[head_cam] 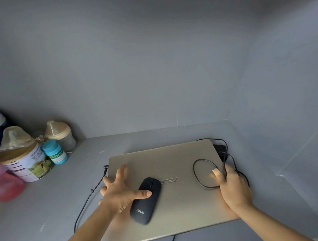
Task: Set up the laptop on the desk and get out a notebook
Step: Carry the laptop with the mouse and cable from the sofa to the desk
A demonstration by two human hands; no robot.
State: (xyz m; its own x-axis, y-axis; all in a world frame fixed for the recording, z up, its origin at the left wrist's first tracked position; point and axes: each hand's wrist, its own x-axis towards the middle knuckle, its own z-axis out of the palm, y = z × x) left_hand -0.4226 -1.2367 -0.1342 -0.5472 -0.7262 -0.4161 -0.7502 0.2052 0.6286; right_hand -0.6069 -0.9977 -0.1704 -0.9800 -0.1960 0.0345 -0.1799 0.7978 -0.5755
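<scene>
A gold laptop [174, 159] lies with its lid down on the grey desk [49, 207]. A black mouse [145, 203] rests on the lid. My left hand [119, 191] hovers with fingers spread at the laptop's left edge, its thumb touching the mouse. At the lid's right edge, my right hand [234, 186] grips the black charger cable [198, 173], which loops over the lid. The black power adapter [220, 150] lies behind the laptop's right corner. No notebook is in view.
At the left stand a milk powder tin [29, 164], two baby bottles [61, 135], a small blue bottle [54, 152] and a blurred red container [6, 181]. Grey walls close the desk at the back and right. A thin black cable [88, 196] runs down the laptop's left side.
</scene>
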